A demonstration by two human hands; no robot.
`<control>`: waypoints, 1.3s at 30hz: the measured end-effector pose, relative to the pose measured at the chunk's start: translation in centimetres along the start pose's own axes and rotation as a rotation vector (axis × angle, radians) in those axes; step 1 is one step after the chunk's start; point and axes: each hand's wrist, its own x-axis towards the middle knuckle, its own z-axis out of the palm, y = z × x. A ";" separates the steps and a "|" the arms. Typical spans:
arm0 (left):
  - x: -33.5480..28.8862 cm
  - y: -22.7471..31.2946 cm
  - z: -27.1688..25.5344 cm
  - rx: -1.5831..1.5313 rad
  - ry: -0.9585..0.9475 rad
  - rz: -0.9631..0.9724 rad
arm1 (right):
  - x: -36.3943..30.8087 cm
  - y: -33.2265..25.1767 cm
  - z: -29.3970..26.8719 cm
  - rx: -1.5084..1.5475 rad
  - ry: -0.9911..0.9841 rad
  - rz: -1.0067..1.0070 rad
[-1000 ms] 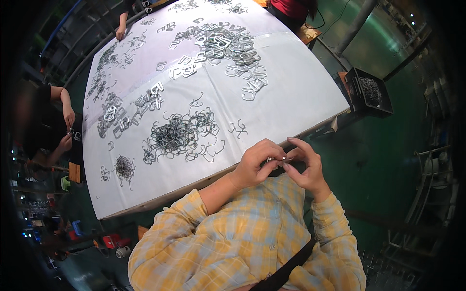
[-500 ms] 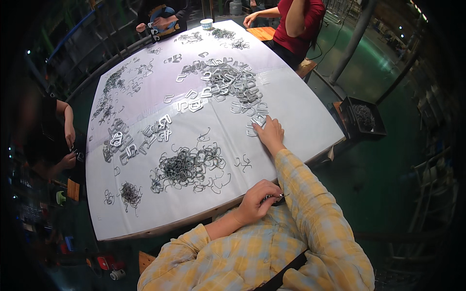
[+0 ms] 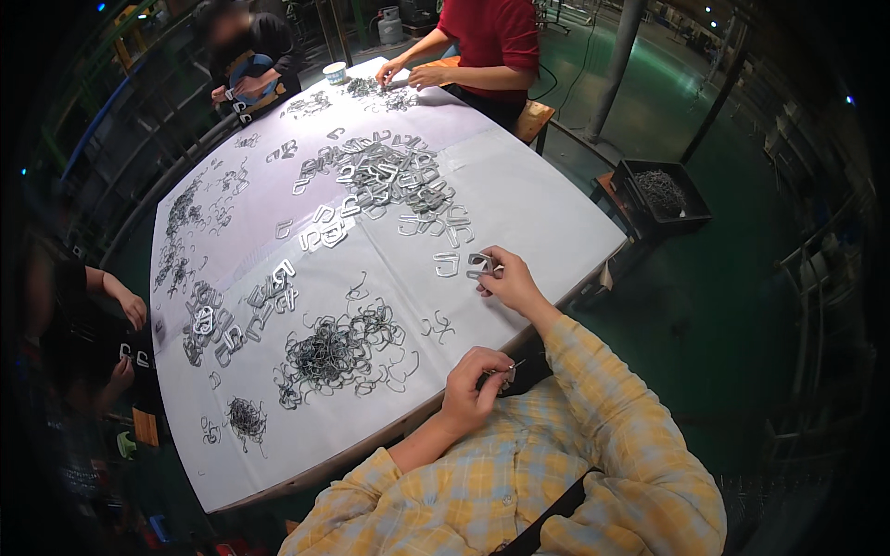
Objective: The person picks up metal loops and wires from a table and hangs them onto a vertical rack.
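Note:
My right hand (image 3: 512,284) pinches a flat, U-shaped grey metal piece (image 3: 476,260) just above the near right part of the table. A similar U-shaped piece (image 3: 447,266) lies beside it on the white table top (image 3: 519,199). Farther off spreads a large pile of these U-shaped pieces (image 3: 394,176). At the table's near edge, my left hand (image 3: 468,389) is closed, and a thin metal tip (image 3: 516,364) pokes out from its fingers. What else it holds is hidden. Left of that hand lies a heap of thin bent wire hooks (image 3: 334,350).
Smaller wire heaps (image 3: 247,420) and more U-shaped pieces (image 3: 222,324) lie at left. Co-workers sit at the left, far left and far side; the one in a red shirt (image 3: 491,37) reaches toward wire pieces near a cup (image 3: 335,72). A black bin (image 3: 663,193) stands right.
My right hand has drawn back from the pile's edge with a U-shaped piece in its fingers. My left hand stays closed near the edge. The red-shirted co-worker's hands have come down to the table.

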 end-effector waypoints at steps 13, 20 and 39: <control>0.9 -1.2 2.6 0.116 0.012 -0.085 | -13.9 -5.8 -4.9 -0.026 0.023 -0.131; 0.6 -1.5 2.6 0.183 -0.010 -0.060 | -15.0 -6.1 -4.0 -0.132 0.137 -0.215; 20.3 -15.0 -9.4 1.052 0.073 -0.347 | -17.2 -6.9 -5.3 -0.312 0.375 -0.346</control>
